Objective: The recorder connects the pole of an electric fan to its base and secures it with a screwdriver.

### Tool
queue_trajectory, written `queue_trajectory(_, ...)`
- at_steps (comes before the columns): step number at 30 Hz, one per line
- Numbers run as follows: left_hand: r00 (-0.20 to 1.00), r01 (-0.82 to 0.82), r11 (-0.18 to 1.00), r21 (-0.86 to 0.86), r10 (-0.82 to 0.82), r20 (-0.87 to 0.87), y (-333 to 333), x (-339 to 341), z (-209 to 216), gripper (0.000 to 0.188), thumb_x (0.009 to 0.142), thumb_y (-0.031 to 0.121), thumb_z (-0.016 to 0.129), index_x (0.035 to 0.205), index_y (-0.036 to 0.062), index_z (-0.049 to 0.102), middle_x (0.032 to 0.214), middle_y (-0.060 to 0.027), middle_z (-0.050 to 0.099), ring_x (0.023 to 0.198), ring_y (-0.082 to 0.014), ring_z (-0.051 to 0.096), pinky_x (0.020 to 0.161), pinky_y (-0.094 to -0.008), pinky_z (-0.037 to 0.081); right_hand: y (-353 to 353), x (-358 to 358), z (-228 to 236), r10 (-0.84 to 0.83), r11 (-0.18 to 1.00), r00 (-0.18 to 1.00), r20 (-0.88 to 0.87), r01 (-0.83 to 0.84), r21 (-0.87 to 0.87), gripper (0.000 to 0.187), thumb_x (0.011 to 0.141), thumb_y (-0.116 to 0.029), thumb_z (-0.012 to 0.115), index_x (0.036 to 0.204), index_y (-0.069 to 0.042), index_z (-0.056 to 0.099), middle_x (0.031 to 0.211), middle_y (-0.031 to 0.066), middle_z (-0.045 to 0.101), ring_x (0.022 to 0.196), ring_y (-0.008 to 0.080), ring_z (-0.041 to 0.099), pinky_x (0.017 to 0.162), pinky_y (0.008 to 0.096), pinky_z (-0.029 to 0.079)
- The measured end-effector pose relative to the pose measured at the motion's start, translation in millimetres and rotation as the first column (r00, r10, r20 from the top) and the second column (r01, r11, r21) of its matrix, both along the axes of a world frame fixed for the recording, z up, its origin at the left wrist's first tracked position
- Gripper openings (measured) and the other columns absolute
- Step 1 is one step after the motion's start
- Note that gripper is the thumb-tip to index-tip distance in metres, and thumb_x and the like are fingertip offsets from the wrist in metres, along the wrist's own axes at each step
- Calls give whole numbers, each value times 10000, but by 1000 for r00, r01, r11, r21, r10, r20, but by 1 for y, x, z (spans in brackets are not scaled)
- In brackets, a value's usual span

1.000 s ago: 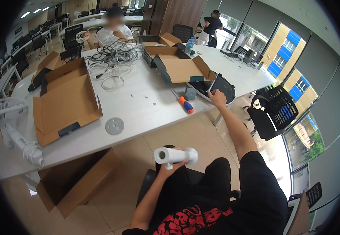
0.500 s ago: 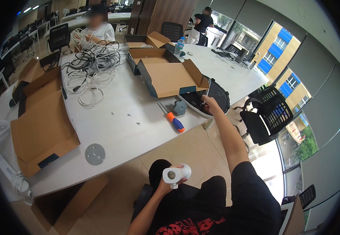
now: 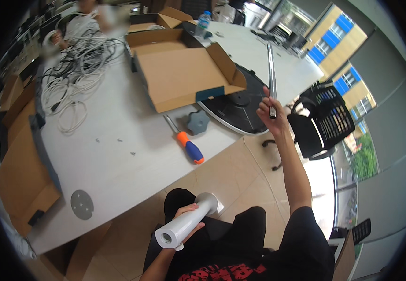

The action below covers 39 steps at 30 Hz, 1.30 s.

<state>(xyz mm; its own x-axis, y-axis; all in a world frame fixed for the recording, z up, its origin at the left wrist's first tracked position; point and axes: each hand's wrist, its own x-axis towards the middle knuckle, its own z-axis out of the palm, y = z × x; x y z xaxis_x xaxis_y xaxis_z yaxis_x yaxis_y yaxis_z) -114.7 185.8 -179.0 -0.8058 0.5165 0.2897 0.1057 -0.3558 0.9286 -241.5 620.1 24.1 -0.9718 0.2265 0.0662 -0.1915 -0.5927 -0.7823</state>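
My left hand (image 3: 187, 210) is wrapped round a white tube (image 3: 184, 225) with a flared end, held above my lap with its hollow end toward me. My right hand (image 3: 274, 112) grips the lower end of a shiny metal rod (image 3: 271, 68), which it holds up and away from me. Just left of that hand lies a round black base (image 3: 252, 105) with a pale rim, partly hidden by an open cardboard box (image 3: 179, 70). A grey star-shaped knob (image 3: 197, 122) and an orange-and-blue screwdriver (image 3: 190, 146) lie near the table edge.
Several small screws (image 3: 119, 140) and a grey perforated disc (image 3: 81, 204) lie on the white table (image 3: 132, 182). Tangled cables (image 3: 83, 70) are piled at the far left, near another person. Another opened box (image 3: 22, 164) stands left; a black chair (image 3: 322, 119) stands right.
My right hand has come up from the black base and now holds the metal rod. My left hand has tilted the white tube, so its length shows. The view has shifted right.
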Motion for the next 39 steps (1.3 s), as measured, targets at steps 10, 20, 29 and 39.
queue_trajectory(10, 972, 38, 996, -83, -56, -229, 41, 0, -2, 621, 722, 54, 913, 1245, 50, 578, 1264, -141, 649, 1243, -320, 622, 1067, -405, 496, -96, 67, -17, 236, 970, 962, -140, -223, 101, 904, 903, -100, 734, 1641, -172, 219, 1117, 26, 517, 799, 108, 528, 687, 314, 440)
queue_trajectory(20, 970, 66, 991, -113, -90, -228, 63, 24, -13, 602, 799, 120, 887, 1301, 69, 558, 1235, -80, 645, 1023, -197, 655, 906, -300, 527, -167, 145, -36, 251, 961, 924, -287, -274, -43, 736, 1014, -599, 501, 1607, -249, 240, 1026, 30, 437, 845, 151, 507, 796, 364, 436)
queue_trajectory(29, 938, 216, 972, -93, -233, -258, 89, 42, -12, 598, 776, 83, 880, 1289, 118, 574, 1080, -108, 667, 972, -209, 660, 856, -332, 536, -190, 210, -3, 206, 970, 951, -230, -167, 178, 699, 998, -205, 649, 1590, -176, 279, 990, 38, 444, 837, 154, 556, 804, 385, 489)
queue_trajectory(39, 913, 278, 941, -194, -322, -250, 82, 40, -1, 595, 818, 140, 855, 1306, 90, 519, 1192, -98, 608, 1109, -235, 622, 962, -346, 494, -213, 264, 30, -18, 846, 999, -42, 37, 532, 784, 968, -174, 663, 1600, -31, 223, 1011, 65, 491, 718, 122, 572, 642, 311, 485)
